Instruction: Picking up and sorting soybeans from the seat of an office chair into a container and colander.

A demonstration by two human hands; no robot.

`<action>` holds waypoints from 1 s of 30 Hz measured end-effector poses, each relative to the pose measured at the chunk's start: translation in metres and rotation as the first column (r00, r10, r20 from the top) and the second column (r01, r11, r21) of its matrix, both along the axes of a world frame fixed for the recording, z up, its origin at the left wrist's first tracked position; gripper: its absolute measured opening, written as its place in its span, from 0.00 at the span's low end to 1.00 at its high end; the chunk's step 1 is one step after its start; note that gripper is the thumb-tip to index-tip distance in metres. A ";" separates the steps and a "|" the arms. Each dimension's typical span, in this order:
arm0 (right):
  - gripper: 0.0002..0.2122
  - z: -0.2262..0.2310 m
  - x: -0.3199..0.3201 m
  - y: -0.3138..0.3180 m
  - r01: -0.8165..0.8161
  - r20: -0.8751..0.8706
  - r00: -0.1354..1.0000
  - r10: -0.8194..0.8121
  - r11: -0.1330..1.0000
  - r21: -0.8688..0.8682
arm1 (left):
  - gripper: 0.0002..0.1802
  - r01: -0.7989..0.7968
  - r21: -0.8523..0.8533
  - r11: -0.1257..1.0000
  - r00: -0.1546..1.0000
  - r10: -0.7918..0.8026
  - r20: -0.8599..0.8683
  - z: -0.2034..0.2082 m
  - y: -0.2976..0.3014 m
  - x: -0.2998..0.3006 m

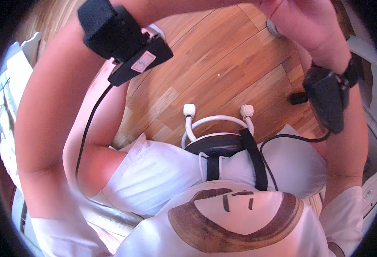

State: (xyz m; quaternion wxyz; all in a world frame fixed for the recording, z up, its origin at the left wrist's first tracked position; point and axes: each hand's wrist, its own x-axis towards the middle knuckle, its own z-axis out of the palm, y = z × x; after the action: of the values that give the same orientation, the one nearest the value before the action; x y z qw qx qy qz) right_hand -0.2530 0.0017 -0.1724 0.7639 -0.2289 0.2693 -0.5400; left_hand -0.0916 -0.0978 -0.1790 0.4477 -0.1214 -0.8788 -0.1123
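Note:
My right hand [311,26] is raised at the upper right, its palm side partly showing. Its fingers run past the top edge, so I cannot see whether they hold anything. My left forearm [188,10] bends across the top toward it, and my left hand lies out of view beyond the edge. A black box-like device [142,60] with a cable is strapped to my left forearm. A similar black device [327,96] sits at my right wrist, its cable running down to my lap.
In my lap, a white tubular frame [217,118] with two capped ends and a black pad [216,144] points forward. Black straps [253,160] run from it toward my shirt. Wood-plank floor [214,64] lies beyond my knees, and pale furniture [21,73] stands at the left.

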 end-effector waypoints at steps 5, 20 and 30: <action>0.17 0.014 -0.024 0.049 0.090 0.092 0.988 -0.124 0.947 0.310 | 0.27 -0.036 0.122 0.992 0.999 0.040 -0.031 0.011 0.026 0.031; 0.09 -0.010 -0.120 0.289 0.503 0.034 0.826 -0.563 0.763 0.406 | 0.18 -0.782 0.220 0.584 0.269 -0.004 0.963 0.021 0.201 0.219; 0.08 -0.026 -0.091 0.267 0.375 0.033 0.901 -0.432 0.816 0.440 | 0.21 -0.972 0.119 0.202 0.103 -0.088 0.991 -0.259 0.238 0.077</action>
State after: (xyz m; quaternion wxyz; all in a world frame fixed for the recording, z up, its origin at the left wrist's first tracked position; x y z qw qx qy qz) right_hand -0.3439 0.2689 -0.1981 0.6789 0.0407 0.3716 -0.6320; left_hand -0.0144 0.1403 -0.4384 -0.1205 0.5620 -0.7237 -0.3819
